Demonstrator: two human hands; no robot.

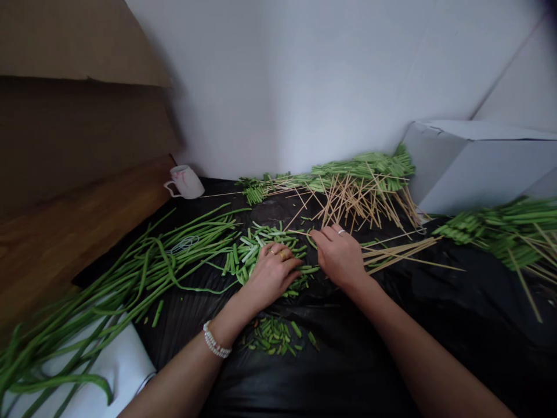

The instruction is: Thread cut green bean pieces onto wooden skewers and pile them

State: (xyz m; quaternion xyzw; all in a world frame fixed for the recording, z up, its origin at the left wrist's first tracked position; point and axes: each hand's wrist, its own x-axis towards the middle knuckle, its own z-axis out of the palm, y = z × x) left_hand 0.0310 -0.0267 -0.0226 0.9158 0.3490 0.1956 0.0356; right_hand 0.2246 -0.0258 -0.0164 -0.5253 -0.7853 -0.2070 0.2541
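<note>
Cut green stem pieces (248,249), which look like garlic scapes, lie heaped on black plastic sheeting in the middle. My left hand (275,270) is over this heap, its fingers bent and slightly apart, touching the pieces; nothing is visibly gripped. Closed in a pinch, my right hand (338,253) holds a thin wooden skewer (296,231) at the heap's right edge, its end pointing left. A green piece shows by the right fingertips; whether it is on the skewer I cannot tell. Several loose skewers (400,252) lie right of that hand.
Long uncut stems (152,261) spread on the left. Filled skewers (361,171) are piled at the back, with another pile (491,229) at right. A white mug (186,182), a white box (483,162) and a cardboard box (82,116) stand around. Small offcuts (274,335) lie in front.
</note>
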